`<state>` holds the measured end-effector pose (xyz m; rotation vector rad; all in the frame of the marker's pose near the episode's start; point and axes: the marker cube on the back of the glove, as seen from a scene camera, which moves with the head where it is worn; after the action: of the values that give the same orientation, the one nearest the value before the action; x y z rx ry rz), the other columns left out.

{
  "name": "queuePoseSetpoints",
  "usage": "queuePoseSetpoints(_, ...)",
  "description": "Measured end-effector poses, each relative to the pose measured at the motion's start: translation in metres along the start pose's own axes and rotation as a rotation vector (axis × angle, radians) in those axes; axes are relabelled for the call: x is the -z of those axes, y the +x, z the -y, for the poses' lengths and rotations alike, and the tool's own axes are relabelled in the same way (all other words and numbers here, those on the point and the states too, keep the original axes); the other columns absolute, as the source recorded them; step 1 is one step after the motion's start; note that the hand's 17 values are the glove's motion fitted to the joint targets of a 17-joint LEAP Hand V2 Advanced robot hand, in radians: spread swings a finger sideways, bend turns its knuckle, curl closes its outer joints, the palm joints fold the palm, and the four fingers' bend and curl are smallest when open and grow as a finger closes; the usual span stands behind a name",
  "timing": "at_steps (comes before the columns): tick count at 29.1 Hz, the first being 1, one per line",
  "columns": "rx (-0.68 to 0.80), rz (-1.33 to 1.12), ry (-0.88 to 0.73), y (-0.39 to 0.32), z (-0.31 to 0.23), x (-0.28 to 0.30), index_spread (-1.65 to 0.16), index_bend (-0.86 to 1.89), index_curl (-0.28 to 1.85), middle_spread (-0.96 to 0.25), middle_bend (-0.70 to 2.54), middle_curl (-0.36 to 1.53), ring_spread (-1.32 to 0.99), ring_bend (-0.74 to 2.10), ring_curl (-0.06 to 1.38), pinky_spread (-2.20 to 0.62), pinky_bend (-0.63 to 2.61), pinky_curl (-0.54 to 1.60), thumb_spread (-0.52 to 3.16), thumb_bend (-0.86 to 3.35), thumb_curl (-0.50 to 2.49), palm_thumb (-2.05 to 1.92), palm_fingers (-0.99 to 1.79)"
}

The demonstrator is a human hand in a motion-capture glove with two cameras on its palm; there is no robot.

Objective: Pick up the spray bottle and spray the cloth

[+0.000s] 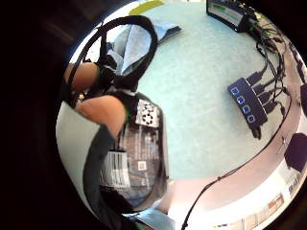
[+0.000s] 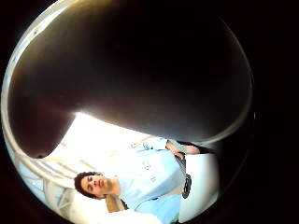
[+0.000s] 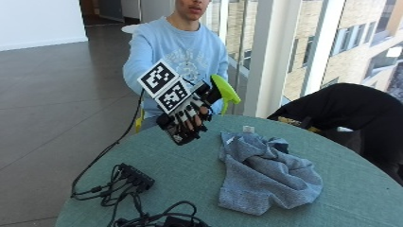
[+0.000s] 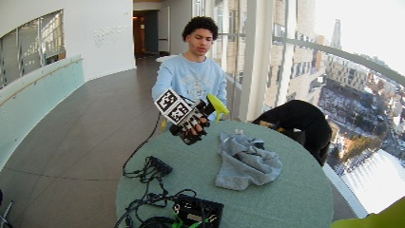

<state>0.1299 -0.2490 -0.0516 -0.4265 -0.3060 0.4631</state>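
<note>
My gloved right hand (image 3: pixel 184 115) grips a spray bottle (image 3: pixel 222 91) with a black body and a yellow-green spray head, held in the air over the table's far left part. The head points toward the cloth side. A crumpled grey-blue cloth (image 3: pixel 264 172) lies on the round teal table (image 3: pixel 182 175), to the right of the hand and lower. In the little finger side palm view the bottle's black labelled body (image 1: pixel 139 153) lies against the palm under my fingers (image 1: pixel 103 112), with the cloth (image 1: pixel 139 40) beyond on the table. A dark shape fills most of the thumb side palm view.
A black power strip (image 3: pixel 135 176) with tangled cables lies at the table's near left, and a black box (image 4: pixel 199 209) sits at the near edge. A small white item (image 3: pixel 249 128) rests just beyond the cloth. A black garment (image 3: pixel 353 109) hangs over a chair at the right.
</note>
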Motion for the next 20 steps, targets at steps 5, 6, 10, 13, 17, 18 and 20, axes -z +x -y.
queuePoseSetpoints(5,-0.024,-0.068,-0.058,-0.017,0.013,-0.003,-0.30,0.12,0.34,-0.10,0.19,0.42,-0.02,0.32,0.35,0.24,0.26,0.36,0.74,-0.02,0.59,1.04,0.98)
queuePoseSetpoints(6,-0.028,-0.076,-0.067,-0.019,0.015,-0.004,-0.30,0.12,0.34,-0.10,0.19,0.42,-0.02,0.32,0.35,0.24,0.25,0.36,0.73,-0.02,0.59,1.04,0.98)
queuePoseSetpoints(10,-0.045,-0.103,-0.100,-0.023,0.019,-0.008,-0.30,0.13,0.34,-0.10,0.19,0.42,-0.02,0.33,0.35,0.24,0.25,0.36,0.73,-0.02,0.60,1.04,0.98)
queuePoseSetpoints(13,-0.053,-0.113,-0.112,-0.026,0.020,-0.010,-0.30,0.12,0.34,-0.10,0.19,0.42,-0.02,0.33,0.35,0.24,0.25,0.36,0.73,-0.02,0.61,1.04,0.99)
queuePoseSetpoints(17,-0.059,-0.126,-0.118,-0.030,0.021,-0.012,-0.29,0.12,0.34,-0.09,0.19,0.42,-0.02,0.34,0.36,0.24,0.25,0.36,0.72,-0.02,0.62,1.04,0.99)
queuePoseSetpoints(18,-0.060,-0.131,-0.120,-0.031,0.021,-0.013,-0.29,0.12,0.34,-0.09,0.19,0.42,-0.02,0.34,0.36,0.24,0.25,0.36,0.72,-0.02,0.62,1.04,0.99)
queuePoseSetpoints(20,-0.062,-0.142,-0.123,-0.032,0.021,-0.013,-0.29,0.12,0.34,-0.09,0.19,0.42,-0.02,0.34,0.36,0.24,0.26,0.36,0.72,-0.02,0.62,1.04,0.99)
